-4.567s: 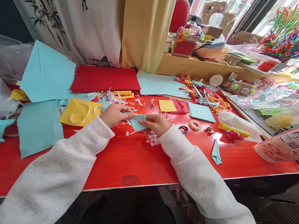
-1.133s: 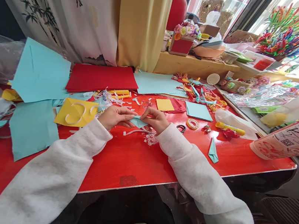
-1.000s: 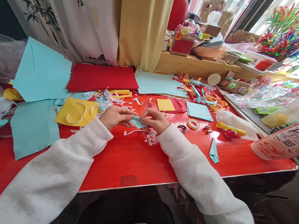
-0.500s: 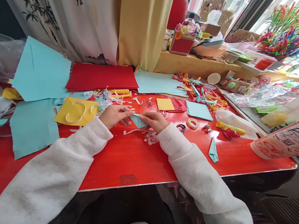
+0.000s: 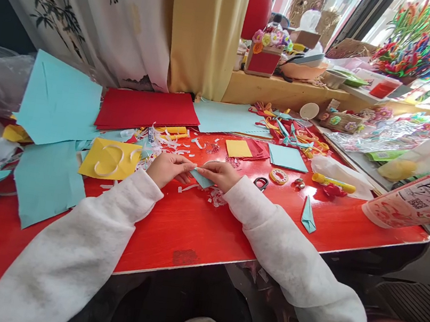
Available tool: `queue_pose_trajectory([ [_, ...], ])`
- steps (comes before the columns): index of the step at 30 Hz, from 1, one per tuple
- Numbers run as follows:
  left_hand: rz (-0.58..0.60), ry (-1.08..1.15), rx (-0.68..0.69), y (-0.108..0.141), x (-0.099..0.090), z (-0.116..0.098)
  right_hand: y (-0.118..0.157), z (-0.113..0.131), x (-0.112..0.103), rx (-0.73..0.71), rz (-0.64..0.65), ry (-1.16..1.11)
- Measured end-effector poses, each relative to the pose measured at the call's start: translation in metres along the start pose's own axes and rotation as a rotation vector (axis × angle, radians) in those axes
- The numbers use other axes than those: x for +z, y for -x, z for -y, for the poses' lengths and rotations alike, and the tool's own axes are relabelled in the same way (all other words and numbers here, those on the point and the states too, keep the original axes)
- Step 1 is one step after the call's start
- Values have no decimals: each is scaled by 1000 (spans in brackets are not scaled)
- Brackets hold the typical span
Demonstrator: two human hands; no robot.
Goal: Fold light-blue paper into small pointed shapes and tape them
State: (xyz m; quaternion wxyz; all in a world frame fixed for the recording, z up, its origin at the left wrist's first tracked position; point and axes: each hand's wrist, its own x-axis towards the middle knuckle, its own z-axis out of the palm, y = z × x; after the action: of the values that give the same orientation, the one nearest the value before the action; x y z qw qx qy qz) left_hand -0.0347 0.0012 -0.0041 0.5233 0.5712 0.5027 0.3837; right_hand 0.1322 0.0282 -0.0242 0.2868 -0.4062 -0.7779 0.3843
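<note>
A small folded piece of light blue paper (image 5: 203, 179) is held just above the red table (image 5: 188, 232). My left hand (image 5: 169, 169) pinches its upper left corner between thumb and fingers. From the other side my right hand (image 5: 221, 175) grips its top edge, the fingertips of both hands nearly touching. White paper scraps (image 5: 217, 197) lie below and beside the right hand. Black scissor handles (image 5: 260, 183) and a roll of tape (image 5: 278, 176) rest to the right of it. Farther right lies a folded blue paper piece (image 5: 309, 216).
Yellow paper (image 5: 110, 160) and large blue sheets (image 5: 49, 182) lie at left. Behind are red sheets (image 5: 147, 111), a blue stack (image 5: 287, 158) and small yellow squares (image 5: 238, 148). A glue stick (image 5: 333, 183) and a large cup (image 5: 415, 196) are at right.
The blue paper between my hands has tilted and shows a different face. Both hands have shifted slightly, the left one a little to the right and closer to the right hand.
</note>
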Motion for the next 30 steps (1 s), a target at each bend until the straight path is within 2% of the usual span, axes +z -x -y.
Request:
queue_pose_trajectory([
  [4, 25, 28, -27, 0, 0, 0, 0, -1, 1, -22, -11, 44],
  [10, -42, 20, 16, 0, 1, 3, 0, 0, 2, -46, -21, 102],
  [16, -55, 64, -14, -1, 3, 6, 0, -1, 1, -94, -21, 184],
  [19, -39, 82, -18, -1, 3, 5, 0, -1, 1, -88, -27, 147],
  [23, -28, 127, -32, -2, 0, 2, 1, -1, 2, -11, -42, 42],
  [30, -90, 11, -10, -4, -1, 3, 2, 1, 1, -11, -42, 70],
])
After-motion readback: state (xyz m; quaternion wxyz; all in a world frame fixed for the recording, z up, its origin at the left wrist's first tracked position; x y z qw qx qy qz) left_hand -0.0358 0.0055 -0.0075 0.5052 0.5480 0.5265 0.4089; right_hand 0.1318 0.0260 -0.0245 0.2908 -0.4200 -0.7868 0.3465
